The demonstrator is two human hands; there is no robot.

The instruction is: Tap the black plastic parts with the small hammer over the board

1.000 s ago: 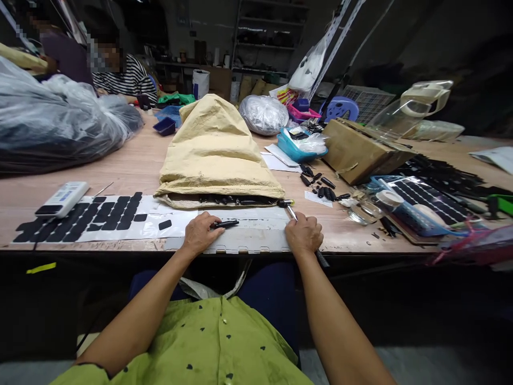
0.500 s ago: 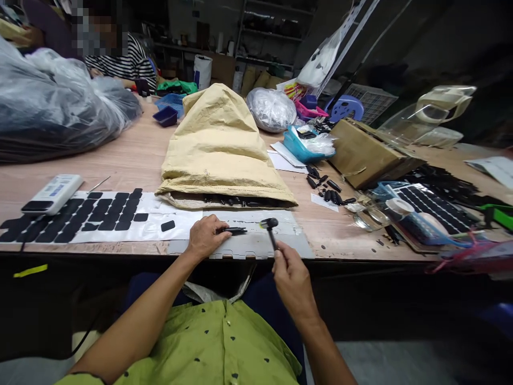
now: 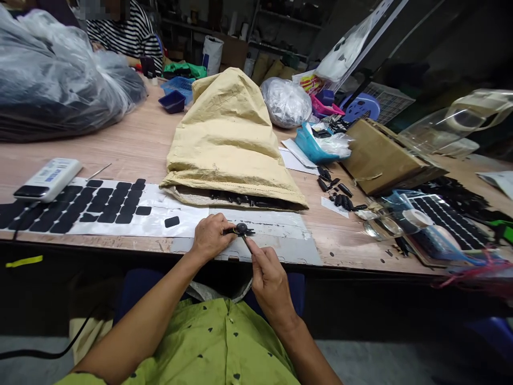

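Observation:
My left hand (image 3: 210, 235) rests on the grey mat (image 3: 280, 247) at the table's front edge and pinches a thin black part (image 3: 249, 231) flat against it. My right hand (image 3: 269, 275) grips the handle of a small hammer, whose dark head (image 3: 241, 228) sits on the black part right beside my left fingertips. Behind my hands lies a tan sack (image 3: 228, 141) with its mouth open towards me and several black parts showing inside.
A white sheet with rows of black pads (image 3: 100, 206) and a white remote (image 3: 48, 179) lie left. Right are loose black parts (image 3: 336, 193), a cardboard box (image 3: 380, 158) and a solar panel (image 3: 436, 211). A plastic bag (image 3: 52, 85) fills the far left, near a person in stripes (image 3: 124, 35).
My right hand picked the hammer up off the table, swung it in the air, and brought its head down onto the black part. My left hand stayed on the part.

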